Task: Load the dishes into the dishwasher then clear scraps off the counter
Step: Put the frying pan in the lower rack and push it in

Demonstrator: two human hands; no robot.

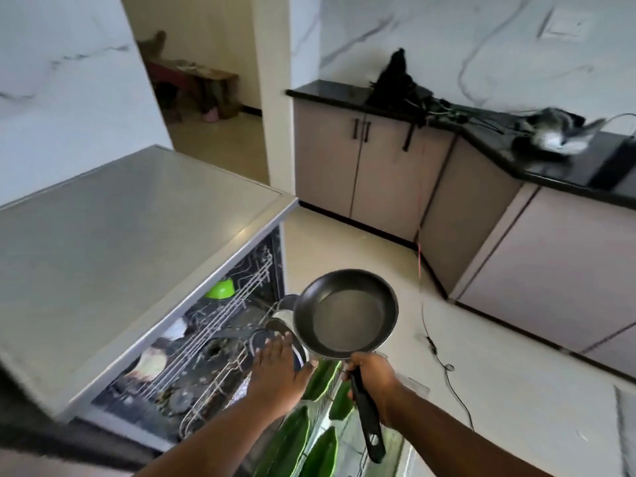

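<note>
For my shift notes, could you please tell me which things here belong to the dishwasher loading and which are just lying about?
Job: frying pan in right hand; left hand at the rack; green plates; green bowl; dishwasher.
Lying about: black bag; floor cable; bundle on counter.

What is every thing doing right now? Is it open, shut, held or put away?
Dishwasher: open, racks pulled out.
Frying pan: empty, held up by its handle.
Right hand: shut on the pan handle.
Left hand: open, reaching over the rack.
Green plates: standing in the lower rack.
Green bowl: in the upper rack.
Cupboard doors: shut.
</note>
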